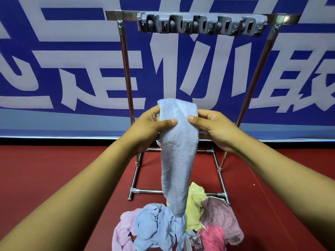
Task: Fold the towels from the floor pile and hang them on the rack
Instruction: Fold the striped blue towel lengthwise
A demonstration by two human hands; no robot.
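Both hands, left hand (154,124) and right hand (213,126), pinch the blue towel (178,151) above the floor pile (174,225), apparently mid-fold; next, lifting it to the rack (125,51).

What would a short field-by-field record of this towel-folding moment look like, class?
held item: light blue towel, hanging down
left hand: pinches towel's top edge
right hand: pinches towel's top edge
floor pile: blue, pink, yellow, patterned towels
rack: metal, behind towel
clip hanger: grey, on rack's top bar
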